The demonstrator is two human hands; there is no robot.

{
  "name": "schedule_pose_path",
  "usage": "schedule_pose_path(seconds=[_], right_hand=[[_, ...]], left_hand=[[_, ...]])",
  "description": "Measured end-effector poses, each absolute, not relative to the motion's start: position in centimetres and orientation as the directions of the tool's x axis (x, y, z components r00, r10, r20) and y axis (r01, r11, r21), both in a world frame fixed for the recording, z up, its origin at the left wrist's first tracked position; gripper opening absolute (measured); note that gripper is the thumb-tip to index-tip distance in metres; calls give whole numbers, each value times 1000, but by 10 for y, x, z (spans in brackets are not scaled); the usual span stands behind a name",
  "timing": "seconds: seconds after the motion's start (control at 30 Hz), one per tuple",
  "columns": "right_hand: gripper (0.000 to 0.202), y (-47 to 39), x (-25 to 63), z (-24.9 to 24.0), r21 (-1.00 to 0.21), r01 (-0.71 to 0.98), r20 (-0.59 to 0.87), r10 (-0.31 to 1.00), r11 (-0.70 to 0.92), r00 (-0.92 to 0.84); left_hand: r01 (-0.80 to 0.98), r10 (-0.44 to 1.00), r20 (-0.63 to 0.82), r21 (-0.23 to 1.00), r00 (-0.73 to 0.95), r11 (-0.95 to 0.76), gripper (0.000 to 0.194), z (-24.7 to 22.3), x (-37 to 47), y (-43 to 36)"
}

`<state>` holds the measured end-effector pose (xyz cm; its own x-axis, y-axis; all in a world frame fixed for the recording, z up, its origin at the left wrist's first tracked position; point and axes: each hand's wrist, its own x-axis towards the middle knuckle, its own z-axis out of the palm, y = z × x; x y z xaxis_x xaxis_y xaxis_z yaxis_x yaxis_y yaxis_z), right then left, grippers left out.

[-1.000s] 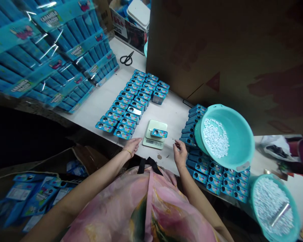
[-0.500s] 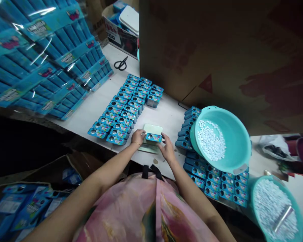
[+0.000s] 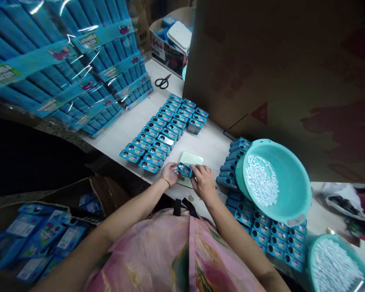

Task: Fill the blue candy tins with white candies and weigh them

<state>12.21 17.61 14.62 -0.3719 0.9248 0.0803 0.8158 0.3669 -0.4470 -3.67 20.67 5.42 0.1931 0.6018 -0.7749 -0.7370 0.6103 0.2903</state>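
My right hand [image 3: 205, 181] grips a small blue candy box [image 3: 187, 170], tilted to the left, its open end towards my left hand [image 3: 170, 173]. Several small white candies [image 3: 179, 168] sit at the box's mouth and on the fingers of my left hand, which is cupped, palm up, under them. Beneath both hands lies a pale green kitchen scale [image 3: 195, 157], partly hidden by the box and fingers. Rows of upright blue candy boxes [image 3: 159, 136] with round holes in their tops stand to the left of the scale.
On the right, a turquoise basin [image 3: 292, 178] of candies stands beside more blue boxes [image 3: 276, 239]; a second candy-filled basin [image 3: 334, 259] is lower right. Black scissors [image 3: 162, 82] lie at the back. A large cardboard box [image 3: 246, 61] and wrapped display packs [image 3: 79, 69] flank the table.
The blue box, level on the scale between both hands before, is now lifted and tilted left in my right hand. My left hand has turned palm up with candies in it. The view has shifted left.
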Motion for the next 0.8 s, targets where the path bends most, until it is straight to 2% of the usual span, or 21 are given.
schedule_pose_path(seconds=[0.07,0.13,0.23,0.37,0.47,0.53,0.6,0.7,0.8], right_hand=[[43,176,122,144,-419,840,62,934,344,-351],[42,177,127,136,-454,836,57,946,309,-319],[38,178,136,118,-619,747,71,965,242,-253],[31,182,139,85,-860,505,27,994,78,-109],[30,191,134,61,-946,324,-34,997,-9,-70],[32,195,133,52,-962,271,-46,997,-29,-55],[40,192,137,51,-957,291,-34,998,-16,-57],[51,172,149,66,-881,469,42,998,62,-53],[36,140,150,89,-737,662,111,991,136,-80]], left_hand=[[-740,580,-781,244,233,626,14,54,-34,211],[-728,567,-783,230,255,645,16,53,-32,213],[-724,563,-781,220,272,654,16,53,-36,212],[-721,570,-769,217,289,658,15,55,-52,203],[-714,560,-777,217,286,666,15,55,-66,189],[-712,555,-783,218,280,668,13,54,-75,178],[-717,556,-786,222,270,661,10,53,-83,165],[-729,553,-790,212,264,651,12,55,-89,148],[-716,533,-792,183,298,673,17,59,-87,133]])
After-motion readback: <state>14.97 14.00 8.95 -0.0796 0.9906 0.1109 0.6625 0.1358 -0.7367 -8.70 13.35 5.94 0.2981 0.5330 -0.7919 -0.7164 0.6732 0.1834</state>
